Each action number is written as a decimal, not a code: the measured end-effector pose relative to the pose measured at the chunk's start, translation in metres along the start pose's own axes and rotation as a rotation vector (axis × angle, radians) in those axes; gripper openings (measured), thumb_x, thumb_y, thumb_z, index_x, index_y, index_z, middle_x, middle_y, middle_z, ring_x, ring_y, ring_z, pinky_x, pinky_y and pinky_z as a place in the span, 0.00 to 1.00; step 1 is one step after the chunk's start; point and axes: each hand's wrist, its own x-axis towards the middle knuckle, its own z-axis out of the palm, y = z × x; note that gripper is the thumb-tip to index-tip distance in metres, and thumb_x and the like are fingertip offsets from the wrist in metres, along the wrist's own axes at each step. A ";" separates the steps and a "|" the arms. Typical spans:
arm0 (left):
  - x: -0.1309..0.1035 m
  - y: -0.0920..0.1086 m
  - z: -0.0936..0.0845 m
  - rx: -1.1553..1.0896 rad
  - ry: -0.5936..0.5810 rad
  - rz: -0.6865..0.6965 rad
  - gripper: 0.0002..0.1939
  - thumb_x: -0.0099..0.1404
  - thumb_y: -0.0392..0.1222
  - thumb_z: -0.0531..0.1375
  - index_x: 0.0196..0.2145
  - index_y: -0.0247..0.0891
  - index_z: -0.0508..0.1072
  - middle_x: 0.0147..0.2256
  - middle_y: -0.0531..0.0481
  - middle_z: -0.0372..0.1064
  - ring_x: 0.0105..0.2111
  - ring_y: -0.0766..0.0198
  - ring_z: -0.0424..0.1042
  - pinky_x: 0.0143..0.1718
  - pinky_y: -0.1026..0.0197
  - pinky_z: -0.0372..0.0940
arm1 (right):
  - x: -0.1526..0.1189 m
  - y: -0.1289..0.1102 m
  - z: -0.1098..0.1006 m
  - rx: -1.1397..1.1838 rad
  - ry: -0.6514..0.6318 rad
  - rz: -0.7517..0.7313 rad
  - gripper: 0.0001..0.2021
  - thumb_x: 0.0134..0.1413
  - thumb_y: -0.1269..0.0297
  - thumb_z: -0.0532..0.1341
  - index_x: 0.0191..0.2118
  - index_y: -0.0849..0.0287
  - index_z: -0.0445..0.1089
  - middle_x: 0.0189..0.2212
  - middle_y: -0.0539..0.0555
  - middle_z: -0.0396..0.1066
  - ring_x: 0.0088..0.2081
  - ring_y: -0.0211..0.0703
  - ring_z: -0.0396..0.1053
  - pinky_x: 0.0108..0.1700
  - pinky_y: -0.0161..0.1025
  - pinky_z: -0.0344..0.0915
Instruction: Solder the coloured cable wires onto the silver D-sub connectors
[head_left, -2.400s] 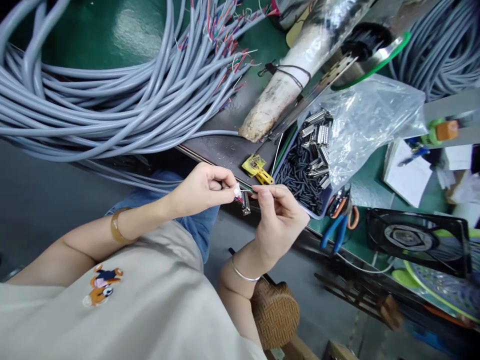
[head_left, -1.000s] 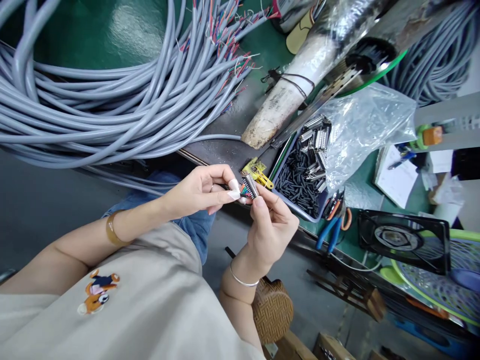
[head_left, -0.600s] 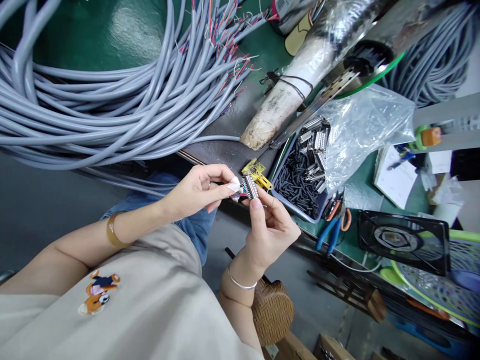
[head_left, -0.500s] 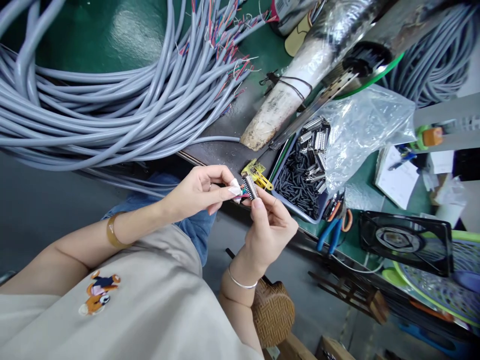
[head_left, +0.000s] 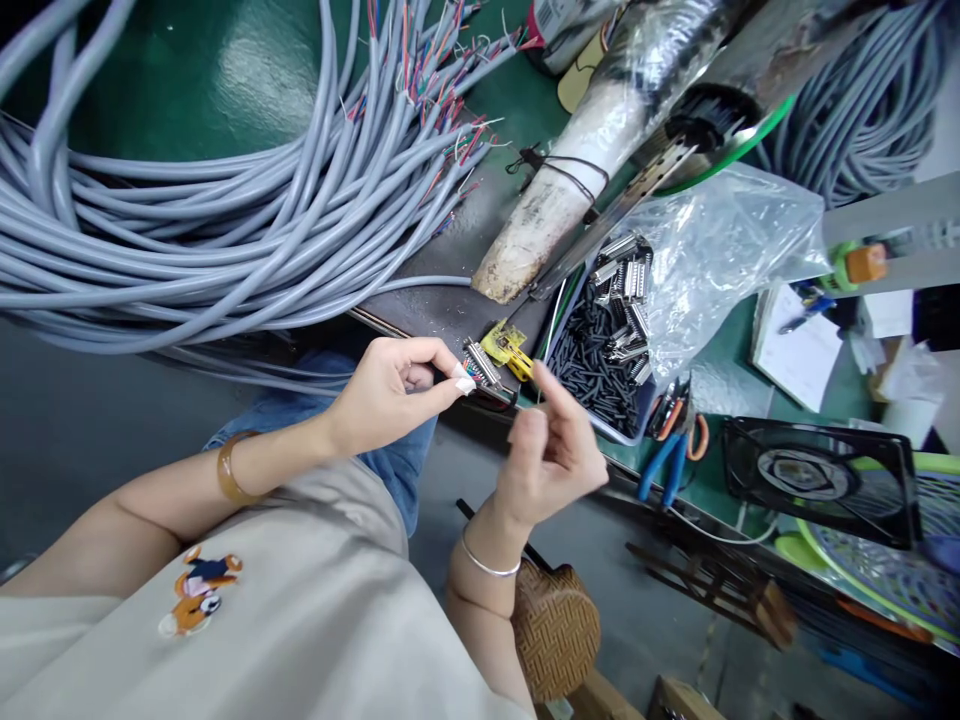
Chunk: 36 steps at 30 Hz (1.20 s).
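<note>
My left hand [head_left: 397, 390] is closed in a pinch, with white covering on its fingertips, on thin coloured wires [head_left: 470, 372]. These wires run into a metal multi-pin connector [head_left: 484, 363] just beyond the fingertips, at the bench's front edge. Apart from the connector, to its right, is my right hand [head_left: 551, 455]; its forefinger and thumb are spread, its other fingers curl, and no object shows in it. A yellow clip-like tool [head_left: 510, 350] lies on the bench right behind the connector.
Grey cables [head_left: 225, 230] with stripped ends cover the bench's left. A wrapped pole [head_left: 555, 200] slants over the middle. A bin [head_left: 626, 437] of black sleeves and connectors [head_left: 630, 285] stands right, with blue-handled pliers [head_left: 664, 465] and a fan [head_left: 817, 475] beyond. Below is a woven stool [head_left: 555, 630].
My right hand has let go of the connector and drawn away to the right. The connector has shifted slightly left and up, with my left hand still at its wires.
</note>
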 end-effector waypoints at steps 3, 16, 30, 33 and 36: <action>0.004 0.003 -0.003 -0.062 -0.019 -0.075 0.09 0.58 0.39 0.68 0.27 0.33 0.73 0.17 0.57 0.60 0.16 0.76 0.54 0.16 0.70 0.49 | 0.002 0.001 0.002 0.108 0.260 -0.119 0.14 0.67 0.64 0.59 0.55 0.54 0.71 0.20 0.42 0.67 0.15 0.31 0.57 0.17 0.31 0.50; 0.013 0.002 0.000 -0.072 0.056 -0.057 0.08 0.56 0.39 0.68 0.26 0.33 0.74 0.18 0.55 0.64 0.16 0.75 0.57 0.17 0.70 0.51 | 0.001 0.013 0.014 -0.023 -0.107 -0.144 0.06 0.60 0.74 0.66 0.38 0.56 0.72 0.43 0.53 0.82 0.45 0.41 0.81 0.46 0.38 0.78; 0.032 0.004 0.007 0.111 0.177 0.128 0.05 0.58 0.37 0.65 0.27 0.33 0.74 0.26 0.50 0.72 0.21 0.74 0.63 0.21 0.69 0.57 | 0.020 0.012 0.019 -0.040 -0.107 -0.097 0.04 0.61 0.70 0.65 0.37 0.55 0.70 0.46 0.52 0.82 0.44 0.42 0.82 0.43 0.37 0.80; 0.034 0.004 0.008 0.140 0.187 0.136 0.05 0.59 0.37 0.65 0.27 0.34 0.75 0.25 0.51 0.71 0.20 0.74 0.63 0.21 0.69 0.56 | 0.022 0.013 0.019 -0.003 -0.118 -0.073 0.04 0.61 0.70 0.65 0.37 0.56 0.70 0.47 0.53 0.82 0.44 0.42 0.82 0.45 0.39 0.81; 0.034 0.006 0.009 0.164 0.195 0.134 0.05 0.59 0.37 0.65 0.27 0.34 0.75 0.25 0.51 0.71 0.21 0.74 0.63 0.22 0.68 0.57 | 0.024 0.013 0.018 0.021 -0.115 -0.066 0.04 0.61 0.71 0.65 0.37 0.56 0.70 0.47 0.53 0.82 0.43 0.42 0.82 0.46 0.39 0.80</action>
